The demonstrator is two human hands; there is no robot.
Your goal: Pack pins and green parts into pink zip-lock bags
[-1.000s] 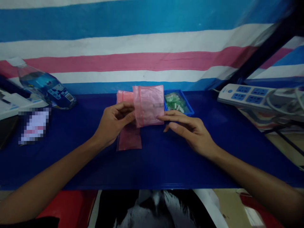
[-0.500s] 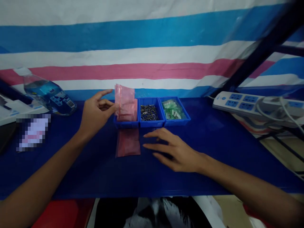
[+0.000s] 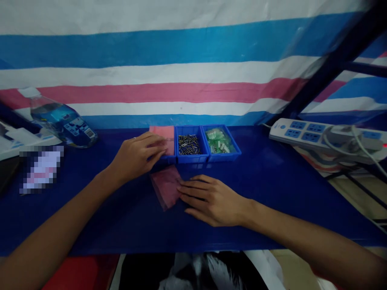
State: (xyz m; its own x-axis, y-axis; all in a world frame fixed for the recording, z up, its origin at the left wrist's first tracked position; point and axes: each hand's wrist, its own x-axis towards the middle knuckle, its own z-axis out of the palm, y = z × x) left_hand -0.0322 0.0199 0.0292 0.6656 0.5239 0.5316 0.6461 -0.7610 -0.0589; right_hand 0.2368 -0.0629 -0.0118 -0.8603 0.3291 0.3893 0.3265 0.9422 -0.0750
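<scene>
At the left blue bin [image 3: 165, 160], my left hand [image 3: 137, 155] is closed, thumb near its fingertips, on a pink plastic zip bag [image 3: 167, 139]; the fingers hide part of it. Other pink bags [image 3: 163, 129] lie in this bin. In front of the bins, a loose pink zip bag [image 3: 166, 187] lies askew on the blue table. My right hand [image 3: 211, 199] is open, palm down, its outstretched fingertips touching this bag's right edge. The middle bin [image 3: 193, 158] holds many small dark metal screws [image 3: 189, 144]. Green-tinted clear bags with pale pieces [image 3: 218, 141] fill the right bin [image 3: 225, 156].
A plastic bottle [image 3: 65, 119] leans at the back left, beside a white power strip [image 3: 28, 141]. Another power strip [image 3: 311, 131] with cables sits at the right edge near a dark metal frame [image 3: 317, 72]. Striped sheeting [image 3: 181, 46] hangs behind the blue table [image 3: 260, 177].
My left hand has moved right and down, and the raised pink bag is lowered to the bin. My right hand has moved slightly nearer and now touches the loose bag, which has turned.
</scene>
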